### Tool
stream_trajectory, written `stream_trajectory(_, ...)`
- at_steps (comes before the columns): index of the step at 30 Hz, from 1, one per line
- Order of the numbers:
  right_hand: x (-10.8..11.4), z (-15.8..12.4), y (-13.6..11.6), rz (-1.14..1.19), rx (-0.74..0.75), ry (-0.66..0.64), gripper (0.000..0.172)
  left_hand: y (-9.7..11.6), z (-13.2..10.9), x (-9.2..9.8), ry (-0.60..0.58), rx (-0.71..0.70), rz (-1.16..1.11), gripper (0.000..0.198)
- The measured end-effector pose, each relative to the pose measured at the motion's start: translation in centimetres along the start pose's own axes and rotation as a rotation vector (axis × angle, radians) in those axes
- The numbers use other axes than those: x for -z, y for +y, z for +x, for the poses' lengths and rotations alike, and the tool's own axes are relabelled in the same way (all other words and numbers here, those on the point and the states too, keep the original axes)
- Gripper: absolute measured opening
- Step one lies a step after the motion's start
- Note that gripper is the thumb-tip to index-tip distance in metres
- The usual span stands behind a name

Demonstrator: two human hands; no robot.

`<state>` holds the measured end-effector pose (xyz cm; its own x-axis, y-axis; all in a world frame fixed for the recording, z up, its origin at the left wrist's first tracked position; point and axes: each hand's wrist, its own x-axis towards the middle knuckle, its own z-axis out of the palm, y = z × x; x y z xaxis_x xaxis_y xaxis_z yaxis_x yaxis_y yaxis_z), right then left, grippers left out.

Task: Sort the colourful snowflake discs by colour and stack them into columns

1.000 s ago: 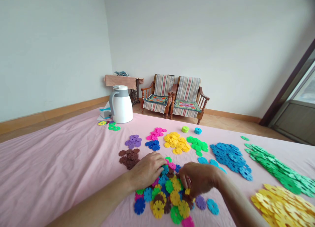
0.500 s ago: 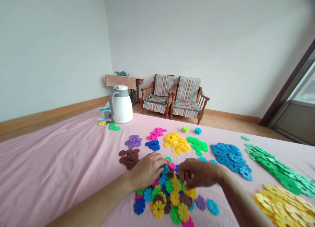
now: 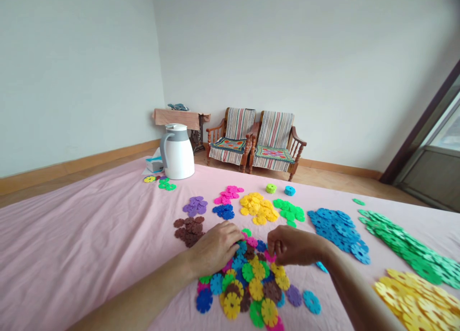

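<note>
1. We curl the fingers of our right hand [image 3: 296, 245] inward over the right edge of the mixed pile; we cannot tell whether they pinch a piece.
2. We lay our left hand [image 3: 215, 247] against the pile's far left side, fingers bent and close together; their tips are partly hidden, so we cannot tell if they grip anything.
3. Between our hands and nearer to us, we have the mixed pile [image 3: 256, 290] of notched plastic discs in many colours.
4. Just past our left hand we see brown discs [image 3: 189, 230], then purple discs [image 3: 195, 206].
5. Farther out we have yellow discs [image 3: 258, 207] between pink discs [image 3: 230, 194] and green discs [image 3: 289, 212].
6. Right of our right hand, we see a big blue heap [image 3: 338, 229].
7. Beyond, a white jug [image 3: 178, 158] stands upright on our pink cloth [image 3: 89, 235].
</note>
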<state>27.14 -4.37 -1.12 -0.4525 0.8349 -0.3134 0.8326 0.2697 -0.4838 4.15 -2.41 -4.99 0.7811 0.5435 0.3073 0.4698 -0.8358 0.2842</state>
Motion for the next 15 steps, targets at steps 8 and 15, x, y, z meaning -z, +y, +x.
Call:
stream_trajectory(8,-0.3,-0.3,-0.7,-0.201,-0.057,-0.011,0.02,-0.2,-0.1,-0.2,0.01,-0.016,0.0,0.021)
stream_trajectory(15,-0.3,0.5,1.4,0.209,0.016,-0.032,0.007,-0.1,-0.1,-0.1,0.053,-0.023,-0.004,0.021)
